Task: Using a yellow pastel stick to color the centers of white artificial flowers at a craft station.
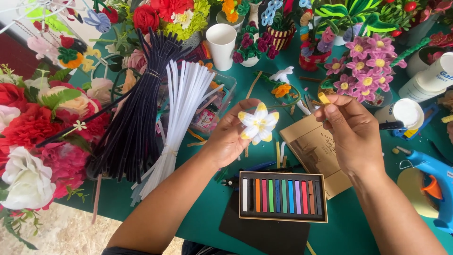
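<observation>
My left hand (230, 137) holds up a small white flower (258, 123) with yellow-tipped petals, made of fuzzy wire. My right hand (351, 132) pinches a short yellow chalk stick (323, 98) between thumb and fingers, just right of the flower and apart from it. Below both hands lies an open box of coloured chalk sticks (282, 196) on its black lid, with a tan box cover (314, 151) beside it.
On the green table (207, 208) lie bundles of dark purple (137, 113) and white (181, 113) fuzzy wires. A white cup (222, 45), potted craft flowers (365, 71), red and white blooms (33, 141) and a blue glue gun (432, 182) crowd the edges.
</observation>
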